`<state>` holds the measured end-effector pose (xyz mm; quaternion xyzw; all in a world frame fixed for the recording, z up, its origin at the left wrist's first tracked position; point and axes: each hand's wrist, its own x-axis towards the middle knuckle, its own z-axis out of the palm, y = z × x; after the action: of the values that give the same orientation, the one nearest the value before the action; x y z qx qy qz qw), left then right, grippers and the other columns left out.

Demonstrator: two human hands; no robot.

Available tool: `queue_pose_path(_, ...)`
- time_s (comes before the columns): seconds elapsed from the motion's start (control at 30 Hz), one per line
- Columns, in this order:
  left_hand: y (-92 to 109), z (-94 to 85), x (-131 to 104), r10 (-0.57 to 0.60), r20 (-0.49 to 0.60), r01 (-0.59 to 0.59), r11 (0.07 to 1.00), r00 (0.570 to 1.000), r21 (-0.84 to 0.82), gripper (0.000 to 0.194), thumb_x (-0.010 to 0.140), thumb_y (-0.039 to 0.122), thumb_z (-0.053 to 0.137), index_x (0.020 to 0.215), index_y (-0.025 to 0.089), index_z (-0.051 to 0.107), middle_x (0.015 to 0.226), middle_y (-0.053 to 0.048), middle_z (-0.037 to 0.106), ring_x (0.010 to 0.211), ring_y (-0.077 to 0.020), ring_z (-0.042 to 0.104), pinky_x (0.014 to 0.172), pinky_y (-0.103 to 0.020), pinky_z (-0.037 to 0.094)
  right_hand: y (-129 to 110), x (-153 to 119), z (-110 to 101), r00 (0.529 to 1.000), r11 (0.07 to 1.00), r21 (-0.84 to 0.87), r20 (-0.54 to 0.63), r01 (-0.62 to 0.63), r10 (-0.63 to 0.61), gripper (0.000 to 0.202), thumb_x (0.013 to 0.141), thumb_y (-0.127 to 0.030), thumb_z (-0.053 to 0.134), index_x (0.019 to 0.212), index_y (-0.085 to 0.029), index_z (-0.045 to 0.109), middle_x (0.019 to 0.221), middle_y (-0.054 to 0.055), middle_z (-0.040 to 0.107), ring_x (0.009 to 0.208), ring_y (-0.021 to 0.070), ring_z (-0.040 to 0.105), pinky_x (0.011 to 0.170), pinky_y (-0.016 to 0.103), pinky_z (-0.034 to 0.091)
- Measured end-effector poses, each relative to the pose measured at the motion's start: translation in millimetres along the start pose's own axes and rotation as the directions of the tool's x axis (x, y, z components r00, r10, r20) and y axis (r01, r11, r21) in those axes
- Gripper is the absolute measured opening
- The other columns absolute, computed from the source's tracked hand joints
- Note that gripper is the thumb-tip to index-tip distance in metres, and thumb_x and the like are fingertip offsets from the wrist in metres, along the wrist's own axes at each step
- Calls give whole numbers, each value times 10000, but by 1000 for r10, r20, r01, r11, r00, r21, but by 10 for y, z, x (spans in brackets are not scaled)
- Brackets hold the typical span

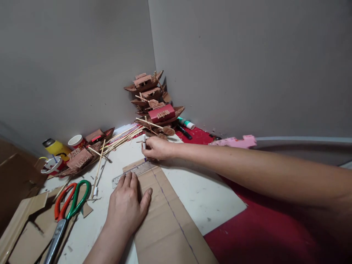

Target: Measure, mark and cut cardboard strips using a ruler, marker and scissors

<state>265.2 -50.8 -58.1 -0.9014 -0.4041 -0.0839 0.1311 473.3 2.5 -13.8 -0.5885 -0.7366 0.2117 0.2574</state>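
A long strip of brown cardboard [162, 220] lies on a white board [203, 194], with a purple line drawn along it. Across its far end sits a clear ruler [137, 169]. My left hand [128, 203] lies with fingers spread, its fingertips on the ruler and its thumb over the cardboard. My right hand [158, 148] is closed around a white marker [144, 142], held upright with its tip down at the ruler's far right end.
Scissors [66, 205] with red and green handles and cardboard scraps [35, 227] lie at the left. Model boats [162, 113], sticks [123, 139], cups [76, 140] and a yellow bottle [56, 147] stand behind. A pink piece [236, 142] lies beyond my right forearm.
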Motion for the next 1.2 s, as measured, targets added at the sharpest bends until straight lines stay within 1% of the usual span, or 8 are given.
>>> queue_pose_path(0.27, 3, -3, 10, -6, 16, 6, 1000, 1000, 1, 623, 922, 491, 394, 1270, 4, 566, 1298, -218, 597, 1207, -360, 537, 996, -465, 468, 26, -61, -57, 999, 998, 63, -33, -21, 23, 256, 771, -60, 559, 538, -156, 515, 540, -9, 567, 527, 102, 472, 524, 228, 305)
queue_pose_path(0.43, 9, -12, 13, -18, 30, 19, 1000, 999, -19, 632, 923, 492, 392, 1279, -5, 554, 1307, -222, 588, 1208, -363, 531, 1001, -470, 456, 39, -78, -48, 996, 983, 184, -82, -10, 26, 272, 751, -49, 572, 515, -161, 498, 501, -20, 539, 513, 98, 474, 519, 222, 329)
queue_pose_path(0.53, -4, -55, 11, -47, 28, 49, 995, 999, -91, 590, 914, 497, 425, 1256, 40, 574, 1290, -201, 600, 1199, -350, 534, 988, -463, 458, -3, -142, -53, 990, 945, 326, -131, 1, 45, 188, 807, -82, 536, 631, -150, 540, 566, -12, 584, 522, 94, 531, 510, 198, 388)
queue_pose_path(0.63, -78, -111, 21, -145, 16, 145, 971, 989, -188, 501, 913, 509, 432, 1210, 143, 602, 1305, -156, 589, 1147, -329, 568, 904, -458, 498, -82, -279, -85, 976, 885, 465, -206, 28, 78, 115, 898, -150, 458, 832, -140, 552, 657, 3, 621, 530, 86, 570, 478, 175, 425)
queue_pose_path(0.73, -229, -145, 45, -225, -11, 218, 953, 974, -211, 509, 909, 493, 436, 1250, 138, 565, 1355, -187, 535, 1180, -358, 533, 926, -505, 460, -132, -452, -104, 943, 795, 600, -307, 89, 126, 119, 931, -199, 440, 931, -140, 543, 678, 1, 617, 518, 75, 564, 444, 155, 424)
queue_pose_path(0.87, -450, -151, 70, -226, 49, 230, 928, 973, -293, 484, 846, 438, 538, 1208, 122, 596, 1143, -176, 662, 1071, -333, 593, 914, -476, 448, -72, -621, -23, 900, 634, 761, -363, 138, 240, 128, 929, -245, 488, 905, -146, 566, 663, 0, 625, 492, 69, 547, 414, 144, 418)
queue_pose_path(1.03, -552, -167, 62, -236, 136, 272, 845, 962, -460, 400, 781, 402, 624, 1108, 173, 649, 881, -74, 700, 796, -232, 644, 723, -357, 473, 96, -653, 176, 872, 595, 797, -359, 102, 332, 113, 918, -216, 480, 876, -140, 553, 638, 2, 611, 459, 73, 532, 364, 140, 384)
queue_pose_path(1.2, -527, -180, -1, -285, 217, 355, 670, 934, -652, 310, 774, 341, 711, 1014, 161, 632, 714, 22, 616, 640, -147, 587, 631, -301, 468, 166, -622, 258, 849, 604, 788, -396, 118, 351, 117, 917, -232, 473, 880, -147, 544, 648, 0, 598, 452, 73, 512, 351, 141, 353)
